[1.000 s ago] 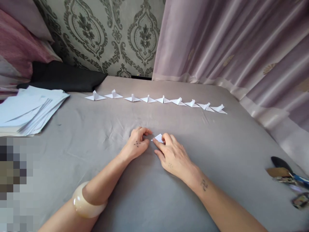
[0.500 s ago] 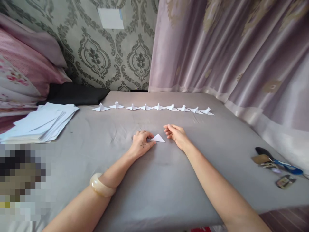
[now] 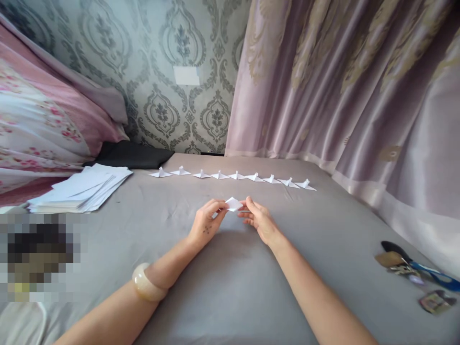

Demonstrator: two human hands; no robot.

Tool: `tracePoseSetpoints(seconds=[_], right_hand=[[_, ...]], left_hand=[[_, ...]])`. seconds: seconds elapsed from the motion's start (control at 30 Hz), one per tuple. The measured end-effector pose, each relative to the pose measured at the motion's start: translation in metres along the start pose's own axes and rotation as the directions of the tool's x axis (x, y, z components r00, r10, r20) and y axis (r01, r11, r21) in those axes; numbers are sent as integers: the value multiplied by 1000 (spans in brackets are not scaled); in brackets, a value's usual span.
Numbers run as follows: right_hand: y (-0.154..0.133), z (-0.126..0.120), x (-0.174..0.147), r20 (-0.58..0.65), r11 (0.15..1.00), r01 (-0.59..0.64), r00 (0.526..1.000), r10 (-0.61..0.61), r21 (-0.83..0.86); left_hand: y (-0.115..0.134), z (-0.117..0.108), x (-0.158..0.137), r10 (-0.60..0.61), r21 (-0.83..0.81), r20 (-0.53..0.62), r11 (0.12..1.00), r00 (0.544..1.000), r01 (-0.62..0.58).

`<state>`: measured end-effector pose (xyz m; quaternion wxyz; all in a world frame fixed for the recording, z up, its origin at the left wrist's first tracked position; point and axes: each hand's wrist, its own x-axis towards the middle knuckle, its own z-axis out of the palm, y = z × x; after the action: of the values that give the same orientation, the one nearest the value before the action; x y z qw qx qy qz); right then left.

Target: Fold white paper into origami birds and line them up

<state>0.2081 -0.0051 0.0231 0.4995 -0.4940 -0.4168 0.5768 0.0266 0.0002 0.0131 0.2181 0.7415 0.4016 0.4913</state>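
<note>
A small diamond-shaped piece of folded white paper (image 3: 233, 204) is pinched at its left corner between the thumb and fingers of my left hand (image 3: 207, 224), which wears a pale bangle on the wrist. It appears lifted a little off the grey cloth (image 3: 237, 282). My right hand (image 3: 261, 221) is at the paper's right corner, thumb raised and fingers loosely spread; whether a fingertip touches the paper is hard to tell. Beyond both hands, several folded white paper figures (image 3: 236, 176) stand in a row, each with a raised middle and flat pointed sides.
A stack of white paper sheets (image 3: 81, 189) lies at the left, before a black folded item (image 3: 131, 155). Scissors with a blue part (image 3: 434, 275), keys (image 3: 402, 269) and a small dark object (image 3: 436, 302) are at the right. Curtains (image 3: 294, 96) hang behind.
The paper has gone from a flat triangle to a diamond shape and is raised in my left hand. My right hand has come closer to it. The camera view has tilted upward.
</note>
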Motion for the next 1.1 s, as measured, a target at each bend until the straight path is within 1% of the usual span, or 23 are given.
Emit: tracePoseSetpoints(seconds=[0.07, 0.13, 0.2, 0.23, 0.27, 0.3, 0.37, 0.4, 0.47, 0.5, 0.57, 0.63, 0.7, 0.77, 0.87, 0.97, 1.1], right_hand=[[-3, 6, -7, 77, 999, 2, 997, -5, 33], [-4, 11, -13, 89, 999, 32, 995, -35, 33], [-5, 15, -16, 56, 997, 80, 995, -80, 16], [-5, 15, -16, 37, 994, 109, 993, -109, 0], [-6, 16, -17, 22, 990, 141, 990, -141, -22], [-6, 16, -17, 15, 983, 175, 985, -174, -46], [-8, 17, -17, 25, 966, 238, 971, -237, -99], [-8, 17, -18, 35, 956, 265, 964, -263, -124], [-10, 19, -19, 46, 937, 311, 951, -307, -159], [-11, 20, -20, 48, 930, 328, 945, -324, -167], [-12, 21, -21, 45, 923, 349, 937, -346, -164], [-12, 22, -22, 42, 923, 353, 935, -351, -154], [-11, 20, -22, 33, 925, 343, 939, -343, -160], [-9, 18, -21, 24, 927, 334, 942, -335, -168], [-7, 16, -18, 10, 933, 324, 945, -327, -158], [-5, 16, -17, 3, 930, 328, 943, -332, -168], [-4, 17, -16, 14, 904, 353, 933, -360, -241]], left_hand=[[2, 1, -1, 27, -25, -14, 999, 1000, -27], [7, 1, -3, 17, -76, -18, 997, 1000, -18], [14, 0, -4, -59, -180, 3, 982, 998, 58], [17, -1, -4, -129, -252, 28, 959, 991, 132], [20, -1, -3, -217, -334, 49, 916, 975, 221], [22, -1, -3, -307, -419, 68, 855, 949, 306], [24, 0, -1, -456, -584, 118, 687, 882, 433], [23, 1, 0, -503, -651, 147, 599, 852, 466], [19, 3, 2, -545, -744, 207, 451, 812, 492], [17, 3, 3, -552, -771, 233, 397, 801, 498], [13, 4, 5, -553, -794, 278, 328, 785, 512], [11, 4, 5, -545, -791, 327, 290, 772, 539], [10, 4, 4, -530, -783, 349, 287, 773, 551], [10, 4, 3, -500, -789, 326, 323, 802, 522], [10, 5, 2, -458, -788, 262, 406, 850, 462], [9, 5, 2, -459, -748, 236, 477, 857, 461], [9, 4, 2, -456, -702, 222, 539, 862, 466]])
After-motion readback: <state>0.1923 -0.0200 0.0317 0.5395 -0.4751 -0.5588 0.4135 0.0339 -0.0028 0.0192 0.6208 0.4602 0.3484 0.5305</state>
